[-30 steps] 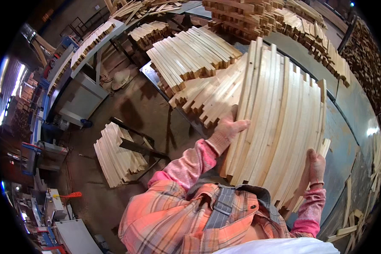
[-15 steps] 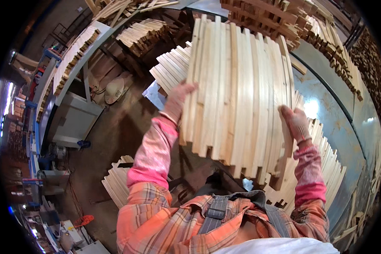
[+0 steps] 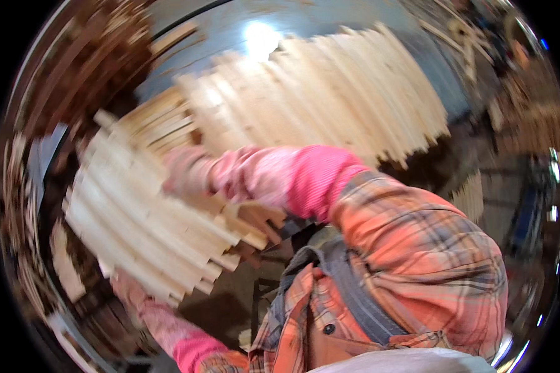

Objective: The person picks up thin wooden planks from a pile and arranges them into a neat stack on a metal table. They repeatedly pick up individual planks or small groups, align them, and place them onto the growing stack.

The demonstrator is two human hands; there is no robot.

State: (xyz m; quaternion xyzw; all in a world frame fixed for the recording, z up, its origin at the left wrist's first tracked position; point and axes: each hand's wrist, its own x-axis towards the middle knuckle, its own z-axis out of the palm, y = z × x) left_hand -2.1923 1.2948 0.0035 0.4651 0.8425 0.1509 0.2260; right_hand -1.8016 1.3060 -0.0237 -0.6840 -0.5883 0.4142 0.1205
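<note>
A row of pale wooden strips point(image 3: 137, 217), pressed side by side, spans the space between my hands at the left. My left hand point(image 3: 130, 292) is closed on its near left edge; some of the fingers are hidden beneath the strips. Blurred by motion, my right hand point(image 3: 190, 173) grips the opposite edge. Directly beyond and partly under this row is a stack of wooden pieces point(image 3: 162, 124), though I cannot tell whether the two touch.
A wide layer of pale strips point(image 3: 317, 93) lies on the grey metal table point(image 3: 224, 25) ahead. Dark stacked lumber point(image 3: 74, 81) fills the far left. Loose offcuts point(image 3: 470, 50) lie at the far right. Part of a dark metal frame point(image 3: 264, 295) shows below the strips.
My body and view have turned right. The held strips have swung from upright before my chest to a lower, flatter position at the left, with both hands still on them.
</note>
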